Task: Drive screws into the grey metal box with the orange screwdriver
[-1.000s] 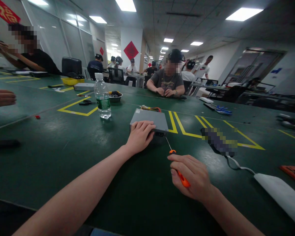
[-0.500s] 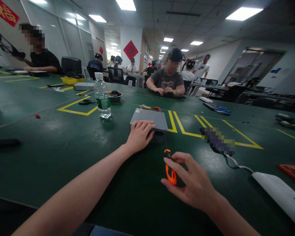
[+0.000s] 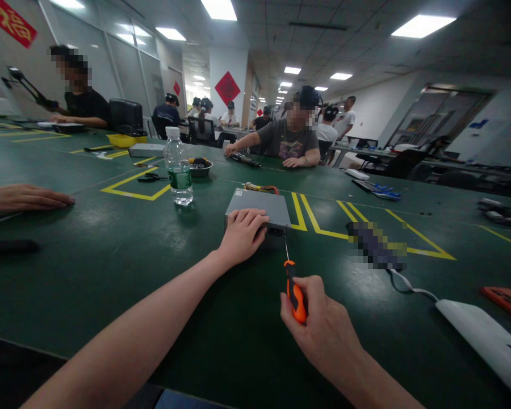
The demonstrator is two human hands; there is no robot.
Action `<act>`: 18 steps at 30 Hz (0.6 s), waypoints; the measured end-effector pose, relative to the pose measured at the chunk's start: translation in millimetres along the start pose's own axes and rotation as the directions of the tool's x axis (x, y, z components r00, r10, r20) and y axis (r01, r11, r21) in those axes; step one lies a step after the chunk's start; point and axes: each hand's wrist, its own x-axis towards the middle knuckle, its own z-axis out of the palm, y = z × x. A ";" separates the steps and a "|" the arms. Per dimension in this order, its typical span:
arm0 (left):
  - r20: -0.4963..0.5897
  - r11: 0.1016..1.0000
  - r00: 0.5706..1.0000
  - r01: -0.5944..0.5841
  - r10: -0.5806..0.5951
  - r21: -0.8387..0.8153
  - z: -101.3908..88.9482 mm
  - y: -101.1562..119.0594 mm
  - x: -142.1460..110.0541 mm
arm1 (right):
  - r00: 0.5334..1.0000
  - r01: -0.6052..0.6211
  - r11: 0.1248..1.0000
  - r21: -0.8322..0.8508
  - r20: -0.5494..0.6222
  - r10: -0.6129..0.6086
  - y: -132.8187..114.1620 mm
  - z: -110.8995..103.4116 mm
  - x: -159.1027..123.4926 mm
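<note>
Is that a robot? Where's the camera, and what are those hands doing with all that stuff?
No robot: those are a person's own two bare hands. A camera worn on the head looks forward and down. The left hand rests on a grey box with colourful wires at its far side. The right hand has its grip around an orange and black screwdriver, which points at the box's near side; I can't tell whether the tip touches. The green table also bears a clear bottle, a metal bowl and yellow tape lines. At the left edge, that's another person's hand.
</note>
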 end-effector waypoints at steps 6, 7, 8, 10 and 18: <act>-0.005 1.000 1.000 0.014 -0.014 -0.009 1.4 -0.4 0.2 | 0.963 -0.269 0.922 0.279 0.077 0.257 -1.7 -2.0 -3.9; -0.005 1.000 1.000 0.014 -0.014 -0.010 1.7 -0.4 0.2 | 0.949 -0.314 0.889 0.333 0.111 0.294 -1.7 -1.2 -5.0; -0.006 1.000 1.000 0.014 -0.014 -0.010 2.0 -0.4 0.2 | 0.930 -0.367 0.842 0.396 0.160 0.330 -2.0 0.2 -6.2; -0.011 1.000 1.000 0.017 -0.017 -0.011 2.2 -0.3 0.5 | 0.868 -0.496 0.687 0.531 0.301 0.395 -3.4 4.2 -7.7; -0.008 0.999 1.000 0.017 -0.018 -0.028 -0.9 0.8 2.3 | 0.588 -0.724 -0.012 0.690 0.627 0.511 -10.5 12.2 1.0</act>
